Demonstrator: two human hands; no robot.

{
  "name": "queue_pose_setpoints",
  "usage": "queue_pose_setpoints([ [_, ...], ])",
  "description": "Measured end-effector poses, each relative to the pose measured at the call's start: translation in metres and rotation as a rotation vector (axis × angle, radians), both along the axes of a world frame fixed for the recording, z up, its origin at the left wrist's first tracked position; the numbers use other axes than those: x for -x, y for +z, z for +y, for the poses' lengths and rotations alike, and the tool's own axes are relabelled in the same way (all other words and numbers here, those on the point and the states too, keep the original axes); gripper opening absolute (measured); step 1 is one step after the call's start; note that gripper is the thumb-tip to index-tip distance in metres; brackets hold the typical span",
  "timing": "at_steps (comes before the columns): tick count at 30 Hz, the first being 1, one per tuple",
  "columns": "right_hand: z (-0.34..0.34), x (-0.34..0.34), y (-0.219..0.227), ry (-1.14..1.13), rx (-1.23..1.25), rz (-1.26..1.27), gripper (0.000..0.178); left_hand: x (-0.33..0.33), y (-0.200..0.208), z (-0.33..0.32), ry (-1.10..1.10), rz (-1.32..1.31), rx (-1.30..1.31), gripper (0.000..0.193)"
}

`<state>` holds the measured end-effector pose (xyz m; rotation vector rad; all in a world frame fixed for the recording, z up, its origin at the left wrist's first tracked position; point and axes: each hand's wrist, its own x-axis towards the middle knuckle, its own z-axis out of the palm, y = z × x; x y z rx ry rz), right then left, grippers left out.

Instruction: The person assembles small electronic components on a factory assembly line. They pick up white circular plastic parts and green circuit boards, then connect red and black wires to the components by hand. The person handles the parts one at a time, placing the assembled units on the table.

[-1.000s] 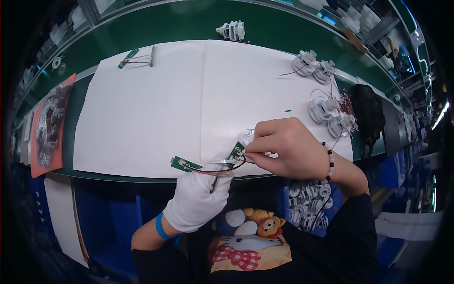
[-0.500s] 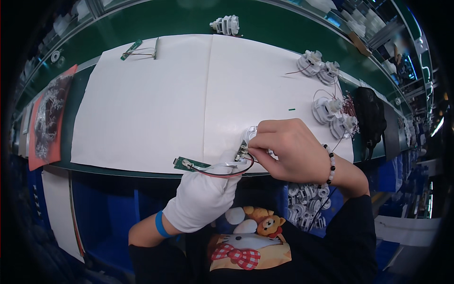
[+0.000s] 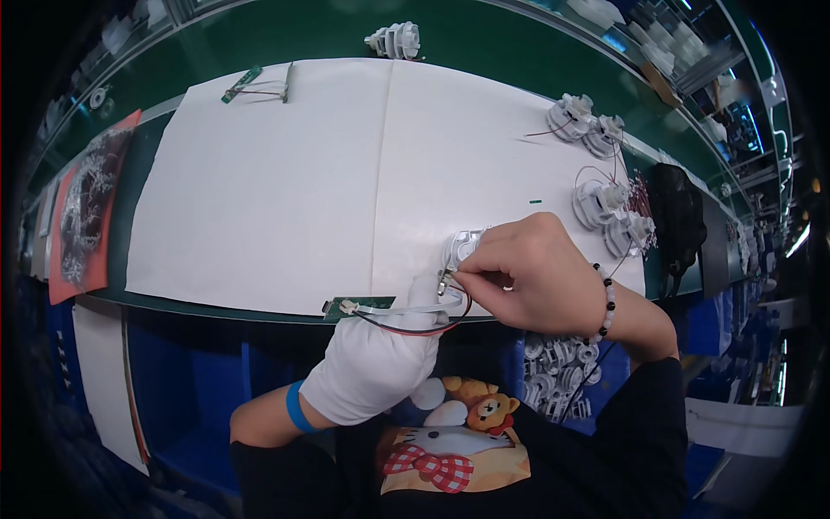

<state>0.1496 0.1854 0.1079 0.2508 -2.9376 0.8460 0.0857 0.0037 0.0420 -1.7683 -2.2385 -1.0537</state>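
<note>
My left hand (image 3: 373, 359), in a white glove, is closed around a pair of wired circuit boards. One green board (image 3: 373, 306) with a white connector juts out left over the glove. Red and black wires (image 3: 406, 330) and a pale flat strip (image 3: 399, 308) run from it toward the fingertips, where a small second board (image 3: 443, 283) shows. My bare right hand (image 3: 536, 272) pinches thumb and forefinger at that second board; what lies between the tips is hidden. Just beyond them, a white round plastic housing (image 3: 461, 249) is partly covered by the right hand.
White housings with wires (image 3: 599, 202) stand at the right of the white paper (image 3: 259, 190), beside a black bag (image 3: 679, 212). Another wired board pair (image 3: 242, 85) lies far left. A white ribbed part (image 3: 395, 41) sits behind the paper. Below right is a bin of white parts (image 3: 558, 381).
The green board at the left hand has turned more level and shifted slightly right. More of the round housing shows beyond the fingers. Both hands stay together at the second board.
</note>
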Motion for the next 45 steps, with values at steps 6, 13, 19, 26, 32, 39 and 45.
queue_pose_setpoints([
  [6,0.008,0.001,-0.002,-0.053,0.189,-0.017,0.010,0.006,-0.006,-0.002,-0.076,0.049,-0.062,0.041],
  [13,0.022,0.004,-0.007,0.130,0.304,-0.092,0.022,0.008,-0.007,-0.002,-0.133,0.094,-0.084,0.037],
  [19,0.041,0.003,-0.016,-0.091,0.324,0.420,0.036,0.051,0.015,0.010,0.229,-0.385,0.182,0.025],
  [26,0.097,-0.019,-0.120,-0.666,1.002,0.027,0.021,0.063,0.072,0.073,-0.318,0.260,0.236,0.059],
  [32,0.098,-0.005,-0.138,-0.620,0.640,0.193,0.013,0.064,0.048,0.136,-0.629,-0.084,0.811,0.035],
  [39,0.087,-0.011,-0.122,-0.473,0.212,0.293,0.010,0.189,0.129,0.236,-0.149,-0.970,0.105,0.030],
  [45,0.077,-0.007,-0.121,-0.361,0.119,0.301,0.010,0.302,0.031,0.308,0.347,-1.106,-0.178,0.041],
])
